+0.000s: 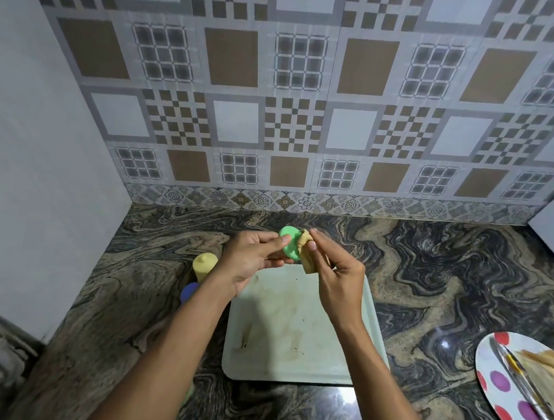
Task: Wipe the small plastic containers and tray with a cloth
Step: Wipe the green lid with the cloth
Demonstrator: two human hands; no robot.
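Note:
My left hand (pixel 250 259) holds a small green plastic container (pixel 288 244) up above the far edge of the tray. Against its right side my right hand (pixel 333 276) presses a folded tan cloth (pixel 308 255). The pale rectangular tray (pixel 290 339) lies flat on the counter below both hands, with brown stains on its surface. A yellow container (pixel 203 265) stands upside down left of the tray. A blue container (pixel 189 292) sits just in front of it, partly hidden by my left forearm.
The dark marbled counter (pixel 448 277) runs back to a tiled wall. A white plate with coloured dots (pixel 502 384) lies at the right edge, carrying a metal utensil and a tan cloth-like thing. A white panel stands on the left.

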